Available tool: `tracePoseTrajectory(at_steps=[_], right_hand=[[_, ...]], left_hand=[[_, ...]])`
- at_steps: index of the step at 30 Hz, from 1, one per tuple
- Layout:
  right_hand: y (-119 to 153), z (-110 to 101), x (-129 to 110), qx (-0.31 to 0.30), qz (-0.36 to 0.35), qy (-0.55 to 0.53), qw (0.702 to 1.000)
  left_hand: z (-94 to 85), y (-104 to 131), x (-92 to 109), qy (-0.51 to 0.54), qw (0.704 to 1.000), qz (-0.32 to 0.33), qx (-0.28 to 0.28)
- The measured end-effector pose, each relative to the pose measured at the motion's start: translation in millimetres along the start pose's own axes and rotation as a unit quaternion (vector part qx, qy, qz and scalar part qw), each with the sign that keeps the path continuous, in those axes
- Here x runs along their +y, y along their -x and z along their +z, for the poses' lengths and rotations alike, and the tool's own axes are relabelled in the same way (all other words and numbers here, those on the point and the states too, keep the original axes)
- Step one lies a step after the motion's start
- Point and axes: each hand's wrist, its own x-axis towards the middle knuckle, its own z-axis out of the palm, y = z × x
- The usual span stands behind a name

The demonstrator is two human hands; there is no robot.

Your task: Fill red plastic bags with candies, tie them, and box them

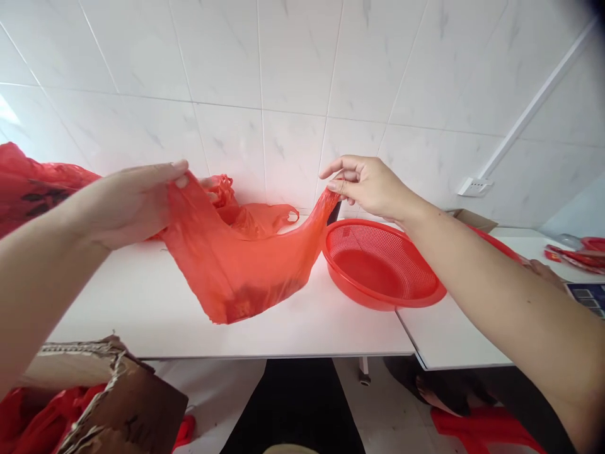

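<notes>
Both grips pinch my red bag taut at mid-frame above the counter, left hand and right hand stretching it open beside the basket; spreading wider seemingly needs a gentle, even pull.

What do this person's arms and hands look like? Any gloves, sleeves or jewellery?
Both arms are bare up to the frame edges, with no sleeves in view. The left hand and right hand wear no gloves, and no rings, watch or bracelets show. Fingernails look short and unpainted.
</notes>
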Motion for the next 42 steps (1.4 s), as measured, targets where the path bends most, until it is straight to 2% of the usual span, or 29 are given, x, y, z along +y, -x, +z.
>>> tracePoseTrajectory(at_steps=[2, 4, 7, 9, 11, 14, 18, 20, 24, 27, 30, 32, 35, 37, 39, 41, 42], right_hand=[[-5, 6, -3, -0.015, 0.012, -0.014, 1.000], [-11, 17, -11, -0.041, 0.008, -0.049, 0.998], [-17, 40, -31, -0.106, -0.024, -0.122, 0.987], [-19, 56, -42, -0.130, -0.052, -0.152, 0.978], [-19, 69, -43, -0.103, -0.080, -0.152, 0.980], [-15, 79, -26, -0.053, -0.095, -0.124, 0.986], [0, 82, 7, -0.119, -0.033, -0.155, 0.980], [8, 82, 14, -0.105, -0.021, -0.165, 0.980], [15, 84, 18, -0.024, -0.043, -0.093, 0.995], [13, 86, 20, -0.039, -0.028, -0.054, 0.997], [17, 81, 14, -0.010, -0.016, -0.114, 0.993], [27, 74, 4, -0.033, -0.035, -0.135, 0.990], [38, 67, -6, -0.120, -0.080, -0.113, 0.983], [38, 70, -2, -0.092, -0.077, -0.125, 0.985], [33, 79, 10, -0.061, -0.037, -0.171, 0.983], [28, 93, 25, -0.074, 0.019, -0.210, 0.975], [27, 101, 31, -0.082, 0.043, -0.226, 0.970]], left_hand=[[12.1, 0, 5, 0.147, 0.985, -0.034, -0.081], [27.0, 0, 8, 0.200, 0.965, -0.041, -0.165], [52.4, -2, 11, 0.123, 0.951, -0.038, -0.282], [68.0, -4, 12, 0.057, 0.947, -0.035, -0.314], [78.9, -7, 12, 0.034, 0.950, -0.041, -0.307], [84.1, -11, 7, 0.080, 0.959, -0.073, -0.263], [79.4, -14, -5, 0.150, 0.949, -0.113, -0.252], [77.3, -14, -10, 0.169, 0.944, -0.116, -0.257], [77.1, -10, -11, 0.161, 0.943, -0.119, -0.265], [78.6, -10, -10, 0.153, 0.942, -0.112, -0.278], [77.7, -13, -11, 0.182, 0.941, -0.094, -0.269], [74.4, -15, -13, 0.192, 0.941, -0.067, -0.270], [68.0, -17, -13, 0.122, 0.946, -0.008, -0.302], [66.6, -16, -11, 0.056, 0.945, 0.011, -0.323], [69.7, -14, -10, 0.001, 0.942, 0.024, -0.336], [76.9, -12, -11, -0.047, 0.941, 0.043, -0.332], [81.4, -11, -13, -0.076, 0.947, 0.055, -0.308]])
